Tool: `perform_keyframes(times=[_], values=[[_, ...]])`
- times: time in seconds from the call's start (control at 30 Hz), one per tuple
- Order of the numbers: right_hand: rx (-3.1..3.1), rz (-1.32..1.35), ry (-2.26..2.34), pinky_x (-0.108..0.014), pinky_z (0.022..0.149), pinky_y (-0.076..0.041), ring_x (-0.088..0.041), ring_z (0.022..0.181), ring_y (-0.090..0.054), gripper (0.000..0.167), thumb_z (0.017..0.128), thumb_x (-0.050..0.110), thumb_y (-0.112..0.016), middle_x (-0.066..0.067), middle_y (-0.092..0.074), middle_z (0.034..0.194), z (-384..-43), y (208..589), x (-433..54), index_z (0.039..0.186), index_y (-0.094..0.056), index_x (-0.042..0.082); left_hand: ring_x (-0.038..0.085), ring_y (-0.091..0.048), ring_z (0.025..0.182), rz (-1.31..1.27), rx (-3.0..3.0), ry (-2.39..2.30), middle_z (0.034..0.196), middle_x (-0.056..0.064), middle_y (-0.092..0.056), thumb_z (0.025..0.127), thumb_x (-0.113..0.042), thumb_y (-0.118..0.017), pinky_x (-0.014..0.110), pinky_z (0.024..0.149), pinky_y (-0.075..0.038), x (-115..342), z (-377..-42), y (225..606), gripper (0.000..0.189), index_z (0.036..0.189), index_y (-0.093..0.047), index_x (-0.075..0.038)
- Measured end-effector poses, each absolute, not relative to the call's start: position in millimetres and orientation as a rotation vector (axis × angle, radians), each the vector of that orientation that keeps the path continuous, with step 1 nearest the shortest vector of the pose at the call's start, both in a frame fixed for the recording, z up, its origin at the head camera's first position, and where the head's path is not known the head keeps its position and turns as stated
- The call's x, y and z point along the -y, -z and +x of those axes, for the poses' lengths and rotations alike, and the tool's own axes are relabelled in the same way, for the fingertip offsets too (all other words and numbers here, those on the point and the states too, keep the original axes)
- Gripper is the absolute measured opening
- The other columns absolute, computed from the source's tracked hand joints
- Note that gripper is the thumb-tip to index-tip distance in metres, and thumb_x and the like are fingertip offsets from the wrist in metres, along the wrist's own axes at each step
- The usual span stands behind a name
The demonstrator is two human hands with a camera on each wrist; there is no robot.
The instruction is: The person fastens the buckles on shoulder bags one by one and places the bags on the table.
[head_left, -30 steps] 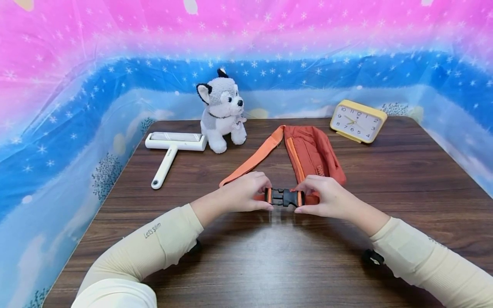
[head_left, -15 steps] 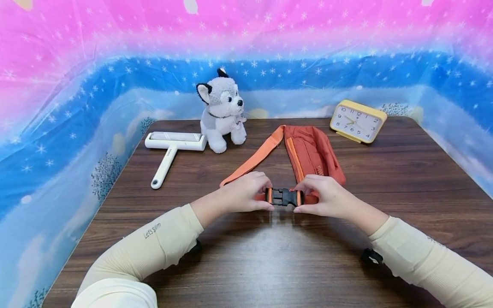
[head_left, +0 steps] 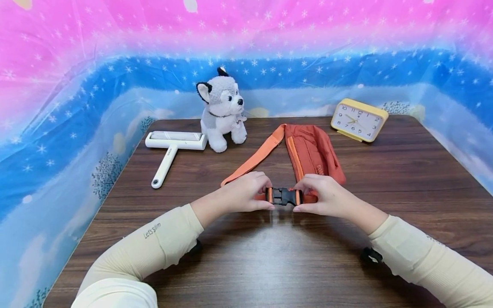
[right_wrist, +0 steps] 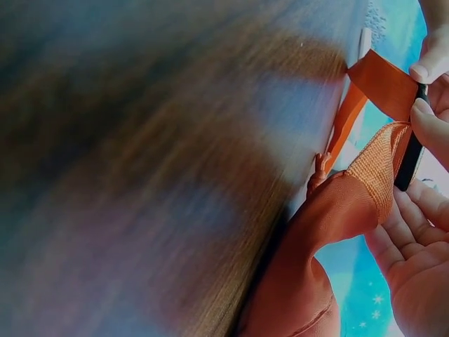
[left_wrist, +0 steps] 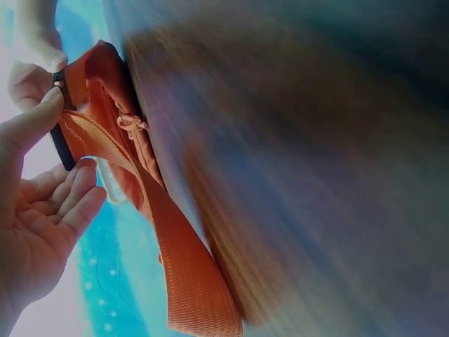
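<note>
A rust-orange waist bag (head_left: 313, 149) lies on the table in the head view, its lighter orange strap (head_left: 254, 163) looping out to the left. In front of it, the two halves of a black side-release buckle (head_left: 284, 196) meet end to end, the prongs of the left half partly inside the right half. My left hand (head_left: 246, 192) pinches the pronged half between thumb and fingers. The socket half is pinched the same way by my right hand (head_left: 325, 197). Both wrist views show strap webbing (left_wrist: 193, 274) running from the buckle, which is held above the tabletop.
A white lint roller (head_left: 175, 147) lies at the left, beside a grey and white plush husky (head_left: 223, 113). At the back right stands a yellow alarm clock (head_left: 359, 120). A patterned cloth (head_left: 292, 72) hangs around the wooden table (head_left: 404, 179).
My right hand has shifted very slightly left with the socket half, so the buckle halves sit a touch closer together. The left hand stays nearly still.
</note>
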State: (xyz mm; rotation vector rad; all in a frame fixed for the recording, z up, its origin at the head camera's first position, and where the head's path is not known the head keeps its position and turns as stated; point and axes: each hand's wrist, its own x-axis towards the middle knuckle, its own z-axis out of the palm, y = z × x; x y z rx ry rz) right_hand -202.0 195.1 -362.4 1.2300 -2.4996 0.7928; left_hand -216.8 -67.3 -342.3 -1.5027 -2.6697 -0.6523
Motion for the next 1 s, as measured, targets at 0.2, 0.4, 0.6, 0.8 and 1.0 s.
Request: perform_keyframes(times=[0.2, 0.4, 0.6, 0.8, 1.0], values=[[2.492, 1.241, -0.794, -0.023, 0.057, -0.042, -0.007, 0.068, -0.050, 0.039, 0.068, 0.031, -0.085, 0.006, -0.056, 0.082, -202.3, 362.2, -195.3, 0.096, -0.065, 0.012, 0.013, -0.052, 0.078, -1.505, 2.673, 0.636, 0.087, 0.002, -0.053, 0.082, -0.033, -0.073, 0.025, 0.071, -0.043, 66.0, -216.7, 342.0, 0.035, 0.097, -0.059, -0.005], [2.492, 1.244, -0.798, -0.024, 0.058, -0.042, -0.007, 0.069, -0.050, 0.040, 0.068, 0.032, -0.085, 0.007, -0.056, 0.082, -202.4, 362.0, -195.9, 0.097, -0.065, 0.012, 0.014, -0.053, 0.079, -1.515, 2.666, 0.620, 0.087, 0.002, -0.054, 0.082, -0.034, -0.073, 0.025, 0.072, -0.044, 65.0, -216.8, 342.7, 0.037, 0.098, -0.058, -0.004], [2.497, 1.253, -0.799, -0.025, 0.059, -0.044, -0.007, 0.070, -0.051, 0.040, 0.069, 0.034, -0.084, 0.008, -0.056, 0.083, -202.4, 361.8, -196.1, 0.098, -0.065, 0.013, 0.013, -0.053, 0.079, -1.523, 2.648, 0.629, 0.087, 0.002, -0.054, 0.082, -0.034, -0.073, 0.024, 0.071, -0.044, 64.5, -216.8, 343.6, 0.037, 0.098, -0.059, -0.004], [2.496, 1.269, -0.802, -0.024, 0.057, -0.043, -0.007, 0.069, -0.051, 0.039, 0.071, 0.031, -0.083, 0.007, -0.056, 0.083, -203.1, 362.4, -196.4, 0.099, -0.065, 0.012, 0.013, -0.054, 0.080, -1.524, 2.643, 0.657, 0.087, 0.002, -0.054, 0.082, -0.033, -0.073, 0.023, 0.072, -0.045, 64.5, -216.3, 344.2, 0.036, 0.098, -0.059, -0.004], [2.498, 1.275, -0.809, -0.023, 0.056, -0.040, -0.007, 0.069, -0.050, 0.038, 0.072, 0.028, -0.083, 0.005, -0.055, 0.083, -202.5, 362.4, -195.8, 0.100, -0.064, 0.011, 0.014, -0.054, 0.080, -1.521, 2.657, 0.674, 0.088, 0.002, -0.055, 0.083, -0.033, -0.073, 0.023, 0.072, -0.045, 64.7, -215.8, 344.5, 0.036, 0.098, -0.059, -0.003]])
